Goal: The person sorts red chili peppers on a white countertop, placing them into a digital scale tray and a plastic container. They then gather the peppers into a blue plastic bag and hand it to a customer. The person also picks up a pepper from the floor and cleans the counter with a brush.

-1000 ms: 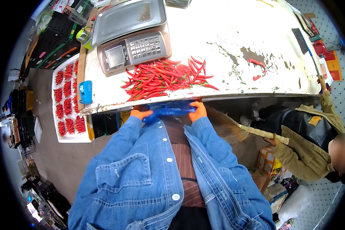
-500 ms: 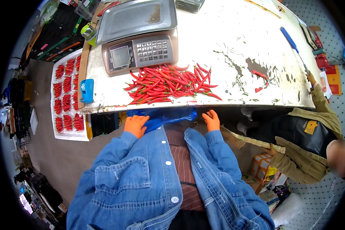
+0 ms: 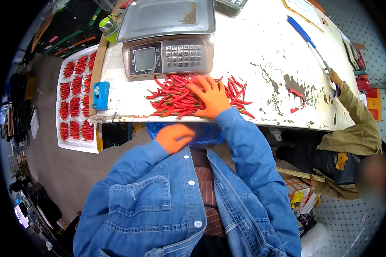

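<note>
A pile of red chili peppers lies on the white worn table, near its front edge. My right hand, in an orange glove, rests flat on the pile with fingers spread. Just below the table edge, my left hand, also orange-gloved, grips a blue plastic bag held against the edge. Behind the peppers stands an electronic scale with a steel pan.
A blue tape dispenser sits at the table's left end. Trays of packed red chilies lie on the floor at left. At the right a seated person in an olive jacket holds a blue-handled tool on the table.
My right hand has let go of the blue bag and moved up onto the chili pile. My left hand stays at the bag below the table edge.
</note>
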Motion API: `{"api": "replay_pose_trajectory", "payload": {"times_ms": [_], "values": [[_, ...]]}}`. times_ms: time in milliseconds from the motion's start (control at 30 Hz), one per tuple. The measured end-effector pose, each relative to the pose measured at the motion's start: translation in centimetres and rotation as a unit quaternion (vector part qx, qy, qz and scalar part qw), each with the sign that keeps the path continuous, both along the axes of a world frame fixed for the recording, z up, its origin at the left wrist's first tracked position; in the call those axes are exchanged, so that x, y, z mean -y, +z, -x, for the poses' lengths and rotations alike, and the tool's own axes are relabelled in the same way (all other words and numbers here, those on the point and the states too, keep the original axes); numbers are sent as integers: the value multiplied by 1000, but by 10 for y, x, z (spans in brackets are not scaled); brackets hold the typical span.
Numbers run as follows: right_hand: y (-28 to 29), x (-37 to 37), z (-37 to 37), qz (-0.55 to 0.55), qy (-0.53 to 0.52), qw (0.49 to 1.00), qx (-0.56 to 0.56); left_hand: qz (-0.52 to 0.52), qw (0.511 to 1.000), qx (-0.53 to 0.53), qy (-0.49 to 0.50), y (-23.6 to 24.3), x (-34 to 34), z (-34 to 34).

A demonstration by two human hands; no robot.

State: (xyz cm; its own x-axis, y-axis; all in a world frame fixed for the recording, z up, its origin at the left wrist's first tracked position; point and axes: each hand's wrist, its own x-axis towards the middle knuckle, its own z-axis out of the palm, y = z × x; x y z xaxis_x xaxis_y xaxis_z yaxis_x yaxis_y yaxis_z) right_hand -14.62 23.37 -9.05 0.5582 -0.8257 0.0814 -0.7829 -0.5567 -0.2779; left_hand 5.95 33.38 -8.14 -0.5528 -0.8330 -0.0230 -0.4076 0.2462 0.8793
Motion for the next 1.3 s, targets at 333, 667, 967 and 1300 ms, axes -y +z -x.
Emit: {"api": "replay_pose_trajectory", "payload": {"times_ms": [333, 667, 967, 1300], "values": [[-12, 19, -9, -21, 58, 998, 26, 215, 929, 280, 106, -22, 86, -15], [2, 14, -29, -3, 49, 999, -3, 227, 903, 325, 163, -17, 99, -9], [-9, 30, -34, 38, 123, 992, -14, -76, 869, 82, 482, -42, -36, -74], [-17, 37, -54, 52, 83, 994, -58, -328, 794, -85, 505, -118, -63, -47]]}}
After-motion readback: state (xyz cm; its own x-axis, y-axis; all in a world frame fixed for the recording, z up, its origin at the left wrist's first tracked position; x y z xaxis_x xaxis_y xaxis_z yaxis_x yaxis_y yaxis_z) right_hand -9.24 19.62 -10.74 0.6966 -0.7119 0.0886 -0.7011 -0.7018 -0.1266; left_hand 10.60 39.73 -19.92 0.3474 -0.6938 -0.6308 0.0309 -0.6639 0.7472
